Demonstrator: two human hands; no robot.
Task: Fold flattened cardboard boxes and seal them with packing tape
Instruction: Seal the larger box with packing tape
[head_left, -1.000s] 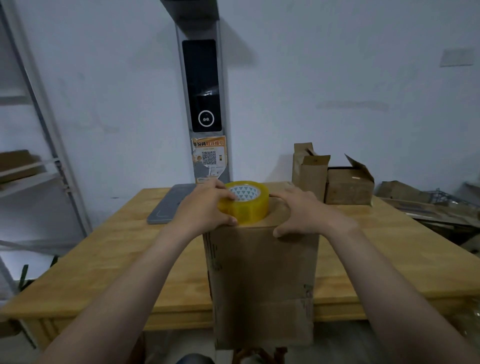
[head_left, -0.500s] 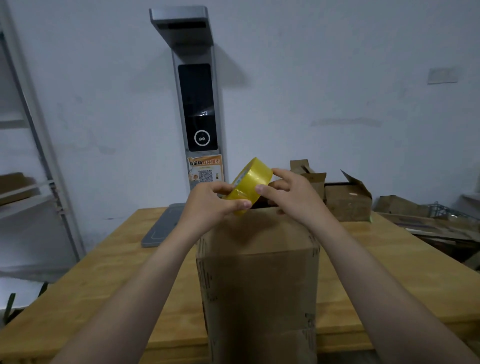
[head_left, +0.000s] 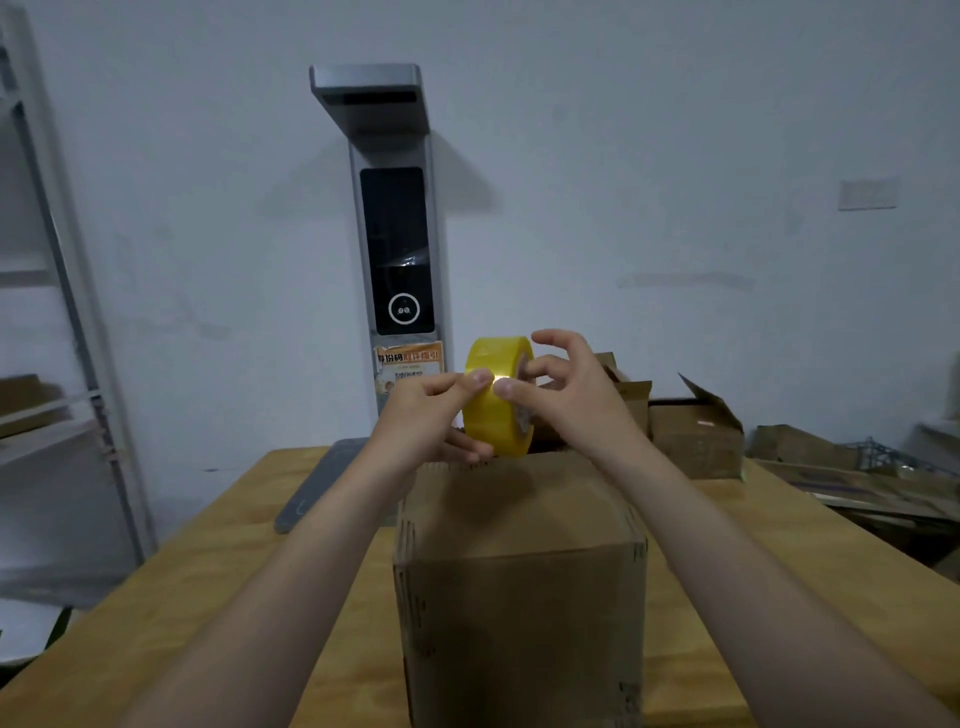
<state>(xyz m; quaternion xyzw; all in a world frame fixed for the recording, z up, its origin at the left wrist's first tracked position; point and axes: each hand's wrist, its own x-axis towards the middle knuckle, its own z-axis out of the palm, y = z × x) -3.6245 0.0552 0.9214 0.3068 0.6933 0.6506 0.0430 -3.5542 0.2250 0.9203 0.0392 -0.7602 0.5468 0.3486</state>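
White wall fills the upper frame; a light wooden table spans the lower half, its near edge cut off by the bottom of the frame.

- Cardboard box: stands upright at lower centre on the table, top flaps closed, near face toward the camera. Bare table shows to its left and right.
- Roll of yellow packing tape: held on edge at frame centre, above the box's far top edge; whether it touches the box cannot be told.
- Left hand: grips the roll from the left, thumb pressed on the outer band, fingers curled under it.
- Right hand: pinches the roll from the right, thumb tip on the outer band just beside the left thumb, fingers curled at the roll's side face.
- Grey upright device with a dark screen stands against the wall behind the hands; an orange label sits low on it, and its flat grey base lies on the table's far left part.
- Open cardboard boxes crowd the table's far edge to the right of the hands.
- Flattened cardboard lies at the right edge.
- Metal shelf rack at the left edge, apart from the table.
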